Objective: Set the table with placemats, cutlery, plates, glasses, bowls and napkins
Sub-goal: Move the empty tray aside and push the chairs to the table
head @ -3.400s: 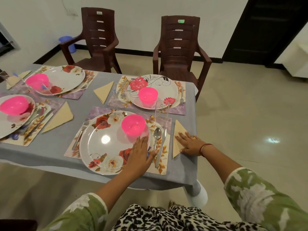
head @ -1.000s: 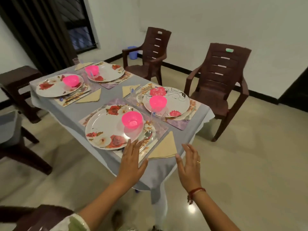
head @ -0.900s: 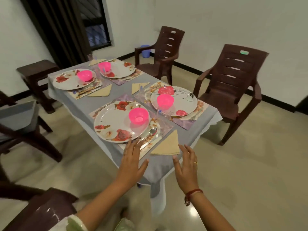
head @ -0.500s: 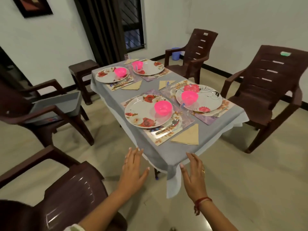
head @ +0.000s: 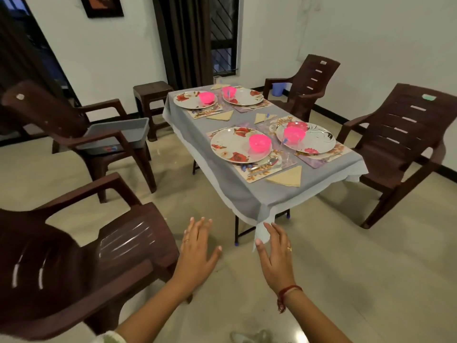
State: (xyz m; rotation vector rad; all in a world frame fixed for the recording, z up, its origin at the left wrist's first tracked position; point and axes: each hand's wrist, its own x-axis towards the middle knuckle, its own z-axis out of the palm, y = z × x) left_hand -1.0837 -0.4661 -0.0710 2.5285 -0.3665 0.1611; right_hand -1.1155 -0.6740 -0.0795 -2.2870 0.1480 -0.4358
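Head view: both your hands hang over the floor [head: 346, 256], short of the counter [head: 247, 194]. Left hand [head: 195, 248] is flat, fingers straight, holding nothing. Right hand [head: 274, 253] is the same, empty, its fingertips near the hanging corner of the cloth [head: 259, 233]; contact can't be told.

Nearest setting, at the counter's near corner: plate [head: 230, 144] on placemat [head: 257, 173], pink bowl [head: 259, 142] on the plate, cutlery [head: 265, 163] on the mat beside the plate, napkin [head: 286, 178] just beside the mat.

Handling, est.:
- Plate is stiff and glossy, prob. slippery, so take it by the rim.
- Bowl looks like light plastic and may slide.
- Napkin is soft, so pinch it at a fold.
- Glass [head: 285, 151] is prob. fragile, so grip it low.

Hard to see: the glass is near-invisible. Far settings are too small to count cutlery.
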